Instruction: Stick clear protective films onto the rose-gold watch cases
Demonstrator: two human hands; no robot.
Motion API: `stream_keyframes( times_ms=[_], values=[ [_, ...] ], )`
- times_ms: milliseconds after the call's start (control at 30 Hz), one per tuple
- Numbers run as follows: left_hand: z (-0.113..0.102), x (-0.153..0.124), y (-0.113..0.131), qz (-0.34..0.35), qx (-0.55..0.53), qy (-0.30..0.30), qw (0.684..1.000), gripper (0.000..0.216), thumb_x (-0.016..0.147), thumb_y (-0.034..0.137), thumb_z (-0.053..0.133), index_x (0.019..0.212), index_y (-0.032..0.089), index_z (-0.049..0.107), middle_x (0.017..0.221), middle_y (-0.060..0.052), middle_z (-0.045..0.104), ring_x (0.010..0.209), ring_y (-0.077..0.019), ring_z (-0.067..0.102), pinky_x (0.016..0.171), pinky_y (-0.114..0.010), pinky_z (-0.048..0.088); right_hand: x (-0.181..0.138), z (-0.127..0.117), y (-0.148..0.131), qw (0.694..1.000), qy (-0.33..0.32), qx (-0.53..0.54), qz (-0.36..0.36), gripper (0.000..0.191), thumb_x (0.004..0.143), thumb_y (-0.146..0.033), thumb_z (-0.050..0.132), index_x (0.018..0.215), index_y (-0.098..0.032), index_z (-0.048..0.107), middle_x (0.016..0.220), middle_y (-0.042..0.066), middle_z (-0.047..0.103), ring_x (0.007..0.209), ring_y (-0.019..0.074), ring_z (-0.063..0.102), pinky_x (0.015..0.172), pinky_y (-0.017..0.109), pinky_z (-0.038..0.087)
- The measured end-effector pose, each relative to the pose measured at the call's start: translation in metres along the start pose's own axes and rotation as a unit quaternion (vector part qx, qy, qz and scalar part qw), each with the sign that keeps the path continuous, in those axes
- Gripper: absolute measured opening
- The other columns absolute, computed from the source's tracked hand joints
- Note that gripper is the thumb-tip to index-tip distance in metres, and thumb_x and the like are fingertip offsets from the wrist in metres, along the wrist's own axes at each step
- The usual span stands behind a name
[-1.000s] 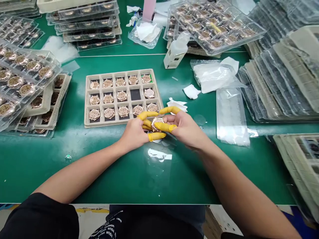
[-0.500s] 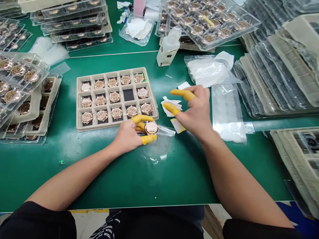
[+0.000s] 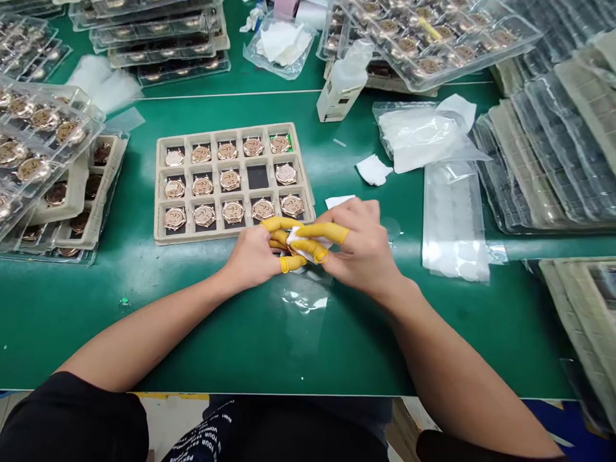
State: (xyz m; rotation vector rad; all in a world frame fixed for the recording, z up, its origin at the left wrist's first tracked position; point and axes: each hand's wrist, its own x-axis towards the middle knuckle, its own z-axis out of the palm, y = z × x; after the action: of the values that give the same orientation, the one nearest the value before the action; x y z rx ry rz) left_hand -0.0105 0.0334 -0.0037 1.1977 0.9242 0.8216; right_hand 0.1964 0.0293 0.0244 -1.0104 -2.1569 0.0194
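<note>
Yellow finger cots cover the fingertips of both hands. My left hand (image 3: 257,255) is closed around a rose-gold watch case, mostly hidden now behind fingers and cloth. Pinched in my right hand (image 3: 353,247) is a white wipe (image 3: 318,242), pressed against that watch case. Just beyond the hands lies a beige compartment tray (image 3: 161,192) holding several rose-gold watch cases (image 3: 233,210), backs up. One cell (image 3: 258,177) in its middle row has only a dark pad. A clear plastic film (image 3: 303,305) lies on the green table below the hands.
Stacked trays of watch cases stand at left (image 3: 48,141), back left (image 3: 163,48) and back right (image 3: 433,48). A white bottle (image 3: 342,83) stands behind the wipes (image 3: 374,170). Bagged white wipes (image 3: 418,135) and piled trays (image 3: 543,141) occupy the right side.
My right hand has come down and left, and now holds a white wipe against the watch case in my left hand. The view has shifted slightly.
</note>
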Motion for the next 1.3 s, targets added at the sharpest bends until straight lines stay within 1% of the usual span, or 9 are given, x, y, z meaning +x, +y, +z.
stream_keyframes(
  times_ms=[200, 300, 400, 533, 667, 800, 933, 1167, 1300],
  values=[
    [0.000, 0.001, -0.001, -0.003, -0.007, -0.005, 1.000, 0.058, 0.063, 0.015, 0.089, 0.118, 0.016, 0.072, 0.095, -0.003, 0.080, 0.083, -0.0139, 0.078, 0.082, -0.025, 0.065, 0.000, 0.008, 0.007, 0.999, -0.016, 0.038, -0.001, 0.004, 0.095, -0.022, 0.073, 0.097, -0.025, 0.075, 0.090, 0.004, 0.072, 0.084, 0.0204, 0.055, 0.077, 0.039, 0.033],
    [0.000, 0.000, -0.001, -0.005, -0.005, 0.000, 1.000, 0.057, 0.065, 0.016, 0.089, 0.119, 0.016, 0.072, 0.093, -0.003, 0.080, 0.083, -0.0142, 0.078, 0.082, -0.025, 0.065, 0.000, 0.008, 0.006, 1.000, 0.006, 0.000, -0.005, 0.003, 0.097, -0.023, 0.071, 0.098, -0.023, 0.073, 0.085, 0.003, 0.070, 0.078, 0.0190, 0.054, 0.075, 0.039, 0.030],
    [0.000, 0.000, 0.000, -0.008, 0.009, -0.004, 1.000, 0.060, 0.064, 0.016, 0.090, 0.121, 0.015, 0.072, 0.094, -0.003, 0.081, 0.083, -0.0142, 0.078, 0.082, -0.025, 0.065, -0.001, 0.007, 0.003, 0.999, -0.022, 0.008, -0.033, 0.005, 0.096, -0.020, 0.070, 0.099, -0.024, 0.072, 0.083, 0.002, 0.071, 0.079, 0.0193, 0.054, 0.075, 0.040, 0.031],
    [0.000, 0.000, 0.000, -0.008, 0.002, -0.003, 1.000, 0.059, 0.065, 0.017, 0.090, 0.121, 0.016, 0.072, 0.094, -0.003, 0.081, 0.082, -0.0139, 0.078, 0.081, -0.025, 0.065, -0.001, 0.008, 0.004, 0.999, 0.000, -0.027, 0.020, 0.004, 0.096, -0.023, 0.066, 0.095, -0.023, 0.070, 0.083, 0.005, 0.069, 0.078, 0.0210, 0.051, 0.073, 0.039, 0.030],
    [0.000, 0.001, 0.000, -0.016, 0.009, 0.001, 1.000, 0.062, 0.061, 0.018, 0.094, 0.119, 0.015, 0.073, 0.096, -0.004, 0.082, 0.085, -0.0160, 0.079, 0.083, -0.026, 0.066, -0.003, 0.011, 0.005, 0.998, -0.049, 0.012, 0.023, 0.006, 0.096, -0.027, 0.065, 0.093, -0.025, 0.069, 0.082, 0.005, 0.067, 0.076, 0.0211, 0.049, 0.072, 0.039, 0.030],
    [0.001, 0.002, 0.000, -0.019, -0.019, 0.006, 1.000, 0.063, 0.061, 0.018, 0.094, 0.120, 0.015, 0.072, 0.096, -0.003, 0.081, 0.085, -0.0153, 0.079, 0.082, -0.025, 0.065, -0.004, 0.015, 0.005, 0.998, -0.017, -0.002, 0.062, 0.010, 0.097, -0.028, 0.061, 0.092, -0.024, 0.069, 0.084, 0.007, 0.066, 0.076, 0.0218, 0.048, 0.070, 0.039, 0.031],
    [0.001, 0.002, -0.001, -0.025, -0.024, 0.017, 0.999, 0.064, 0.059, 0.016, 0.094, 0.119, 0.015, 0.072, 0.094, -0.003, 0.080, 0.084, -0.0147, 0.078, 0.082, -0.024, 0.065, -0.005, 0.015, 0.006, 0.997, -0.041, 0.053, 0.031, 0.009, 0.097, -0.031, 0.064, 0.094, -0.025, 0.070, 0.082, 0.006, 0.066, 0.075, 0.0210, 0.051, 0.070, 0.039, 0.034],
    [0.001, 0.002, -0.003, -0.022, -0.032, 0.012, 0.999, 0.063, 0.062, 0.018, 0.092, 0.122, 0.016, 0.072, 0.097, -0.004, 0.081, 0.084, -0.0154, 0.079, 0.082, -0.026, 0.065, -0.004, 0.018, 0.007, 0.997, -0.023, 0.059, 0.038, 0.012, 0.098, -0.034, 0.065, 0.092, -0.025, 0.071, 0.079, 0.005, 0.065, 0.073, 0.0205, 0.052, 0.066, 0.038, 0.039],
    [0.003, 0.003, 0.000, -0.032, -0.048, 0.028, 0.998, 0.065, 0.058, 0.020, 0.095, 0.119, 0.015, 0.072, 0.089, -0.001, 0.079, 0.081, -0.0142, 0.077, 0.081, -0.026, 0.065, -0.002, 0.018, 0.005, 0.994, -0.007, 0.060, 0.087, 0.013, 0.098, -0.034, 0.066, 0.091, -0.025, 0.072, 0.082, 0.006, 0.066, 0.077, 0.0224, 0.057, 0.069, 0.040, 0.043]
  ],
)
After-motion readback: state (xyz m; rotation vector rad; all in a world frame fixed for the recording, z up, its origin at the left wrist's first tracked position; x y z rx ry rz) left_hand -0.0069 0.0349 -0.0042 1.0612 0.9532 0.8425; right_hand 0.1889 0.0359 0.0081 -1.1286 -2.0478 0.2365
